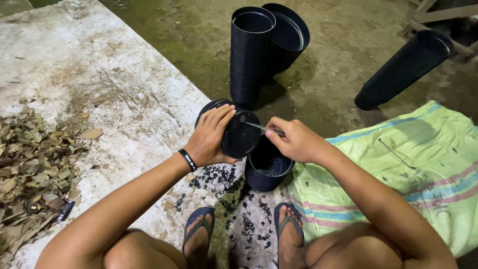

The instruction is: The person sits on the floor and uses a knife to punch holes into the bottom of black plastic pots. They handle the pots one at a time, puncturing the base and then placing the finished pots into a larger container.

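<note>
Left hand point(211, 139) clamps a black pot point(239, 133) on its side, base facing the right hand point(298, 142), which pinches a thin metal spike point(260, 127) with its tip on that base. Risk: the spike could skid off the smooth plastic toward the left fingers, as the pot is braced by grip alone. Another pot point(269, 169) sits directly below, crowding the right wrist; punched chips point(226, 187) litter the ground by the sandals point(199, 229), pot stacks point(251, 52) stand beyond, a sack point(423, 164) lies right

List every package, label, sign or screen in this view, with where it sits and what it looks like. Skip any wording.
No signs or screens.
Woven sack: spread flat on the ground at the right, under the right forearm; pale green with pink and blue stripes.
Wristband: on the left wrist; narrow, black, with small pale lettering.
Dark wrapper scrap: among dry leaves at the left; too small to tell more.
</note>
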